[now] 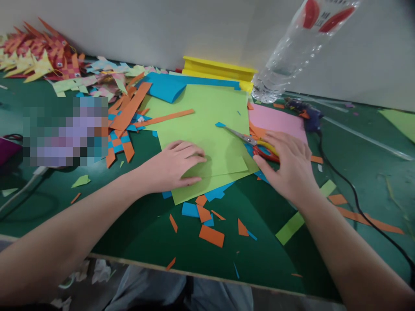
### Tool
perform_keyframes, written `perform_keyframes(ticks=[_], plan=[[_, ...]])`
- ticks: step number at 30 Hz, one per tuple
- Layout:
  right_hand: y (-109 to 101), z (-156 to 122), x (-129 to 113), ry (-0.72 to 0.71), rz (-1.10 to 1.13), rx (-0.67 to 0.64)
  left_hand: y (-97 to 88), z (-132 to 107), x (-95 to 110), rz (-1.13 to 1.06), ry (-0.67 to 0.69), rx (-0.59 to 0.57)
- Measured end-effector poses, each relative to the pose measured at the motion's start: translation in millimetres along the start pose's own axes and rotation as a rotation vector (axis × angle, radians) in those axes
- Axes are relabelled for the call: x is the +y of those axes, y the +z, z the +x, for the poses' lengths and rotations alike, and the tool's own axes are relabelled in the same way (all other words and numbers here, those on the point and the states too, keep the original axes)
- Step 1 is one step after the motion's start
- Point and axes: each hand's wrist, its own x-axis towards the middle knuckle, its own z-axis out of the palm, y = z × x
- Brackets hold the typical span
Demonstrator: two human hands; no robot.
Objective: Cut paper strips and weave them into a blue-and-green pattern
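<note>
My left hand (181,166) lies on a light green paper sheet (207,103), fingers loosely curved and apart, with nothing gripped. A narrow strip along the sheet's near edge is folded or overlapped. My right hand (288,162) is at the red and yellow handles of the scissors (251,140), thumb and fingers spread around them; whether it touches them I cannot tell. The scissors lie on the green paper and point to the upper left, a blue scrap (220,124) at their tip. Blue and pink paper (275,121) lies partly under the green sheet.
Orange strips (132,108) and a blue-orange woven piece (118,142) lie left. Finished paper fish (42,56) stand at the back left. A water bottle (292,52) and a glue gun (308,114) with a black cord are to the right. Paper scraps (211,236) litter the near table.
</note>
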Motion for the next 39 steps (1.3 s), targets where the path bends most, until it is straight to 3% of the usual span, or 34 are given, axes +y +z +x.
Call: perform_keyframes(ticks=[5, 10, 29, 39], plan=[[-1.2, 0.4, -9.1, -0.226, 0.115, -0.122, -0.6, -0.4, -1.9, 0.000, 0.024, 0.021], [-1.6, -1.2, -11.5, -0.318, 0.144, -0.178, -2.4, -0.9, -2.7, 0.019, 0.046, 0.051], [-3.9, 0.5, -11.9, -0.332, 0.204, -0.101, -0.3, -2.6, -6.9, 0.152, 0.132, 0.232], [-6.5, 2.4, -16.3, -0.284, 0.247, -0.045, -3.5, -1.7, -3.1, 0.140, 0.143, 0.251]])
